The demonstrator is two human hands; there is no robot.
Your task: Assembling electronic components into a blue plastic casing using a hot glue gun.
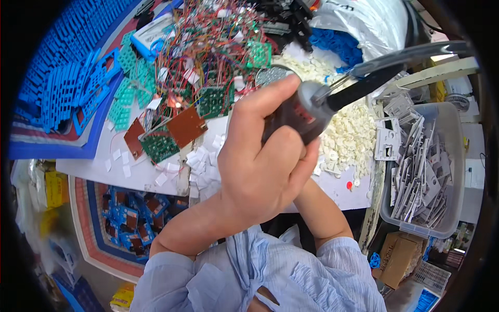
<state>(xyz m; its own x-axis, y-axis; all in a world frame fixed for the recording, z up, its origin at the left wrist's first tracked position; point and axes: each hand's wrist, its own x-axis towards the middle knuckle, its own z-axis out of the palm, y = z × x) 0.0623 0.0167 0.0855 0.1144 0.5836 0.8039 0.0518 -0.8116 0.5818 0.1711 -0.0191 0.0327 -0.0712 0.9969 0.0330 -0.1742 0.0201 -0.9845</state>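
Observation:
My left hand (254, 166) is raised over the middle of the table, closed around a dark, cylindrical electric screwdriver (312, 117). The tool's grey end cap faces up, and a black cord sleeve (364, 88) runs from it to the upper right. Its tip is hidden. My right forearm (325, 210) reaches in behind the left hand; most of the right hand's fingers are hidden there. Beyond the hands lie green and brown circuit boards (187, 126) with tangled coloured wires (197, 47). Small white square pieces (197, 158) lie beside the left wrist.
Cream-coloured small parts (348, 138) are heaped on the right of the table. Blue plastic frames (62, 88) fill a blue tray at left. A clear bin (455, 171) of white plastic parts stands at right. Blue-cased boards (130, 218) sit in a basket at lower left.

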